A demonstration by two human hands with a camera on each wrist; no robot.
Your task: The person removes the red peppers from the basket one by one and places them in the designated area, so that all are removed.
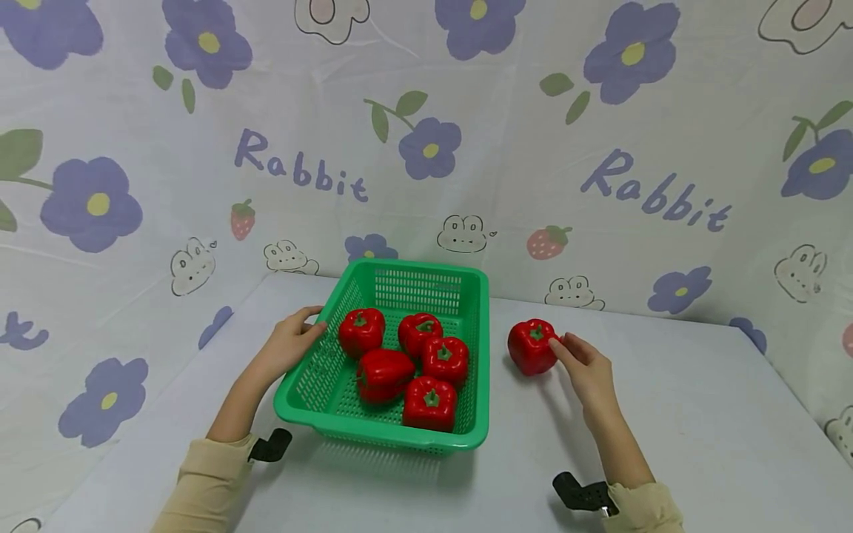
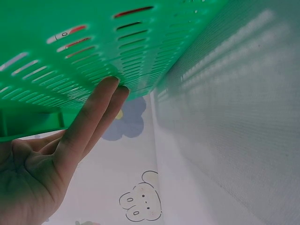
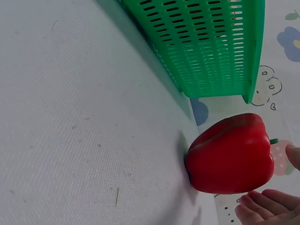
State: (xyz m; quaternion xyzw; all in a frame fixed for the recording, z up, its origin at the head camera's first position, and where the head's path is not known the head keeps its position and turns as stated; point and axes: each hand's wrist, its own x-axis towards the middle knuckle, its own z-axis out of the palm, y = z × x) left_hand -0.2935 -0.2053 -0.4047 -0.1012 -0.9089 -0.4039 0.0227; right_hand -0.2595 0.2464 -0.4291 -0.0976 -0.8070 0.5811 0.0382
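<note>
A green plastic basket (image 1: pixel 393 437) with slotted walls holds several red bell peppers (image 1: pixel 385 374). My left hand (image 1: pixel 291 342) holds its left rim, thumb at the top edge. In the left wrist view, two extended fingers (image 2: pixel 96 110) lie against the slotted outer wall, and the thumb is hidden. To the right of the basket a single red bell pepper (image 1: pixel 533 348) stands on the table, green stem upward. My right hand (image 1: pixel 589 370) is at that pepper's right side. In the right wrist view, its fingertips (image 3: pixel 253 206) are right by the pepper and the thumb stands off from it.
The white table (image 1: pixel 680 414) runs back to a hanging cloth (image 1: pixel 520 178) printed with purple flowers, rabbits and strawberries. Black wrist-mounted devices are on the left forearm (image 1: pixel 220 463) and the right forearm (image 1: pixel 629 459). The basket's right wall stands close beside the lone pepper.
</note>
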